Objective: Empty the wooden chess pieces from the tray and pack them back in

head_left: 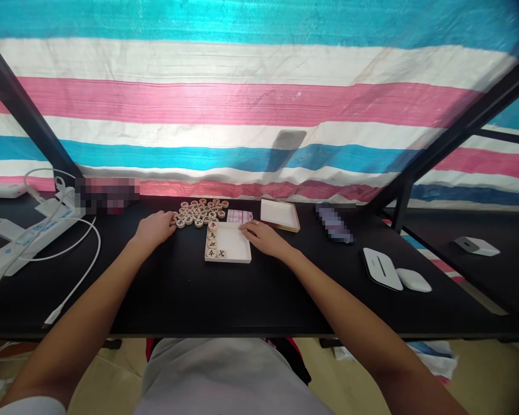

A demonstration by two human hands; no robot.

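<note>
My left hand is at the left edge of a cluster of round wooden Chinese chess pieces. Its fingers are bent together round a piece at that edge, which they partly hide. A shallow white box lies in front of the cluster. Along its left side runs a column of several chess pieces, with another piece beside the lowest one. My right hand rests on the box's right rear corner, fingers stretched out and the fingertips over the rim. Behind the box lies a folded sheet with red lines.
A box lid with a pale inside lies behind my right hand. Farther right are a phone, a flat white device and a white rounded case. A power strip and white cables occupy the left of the black table.
</note>
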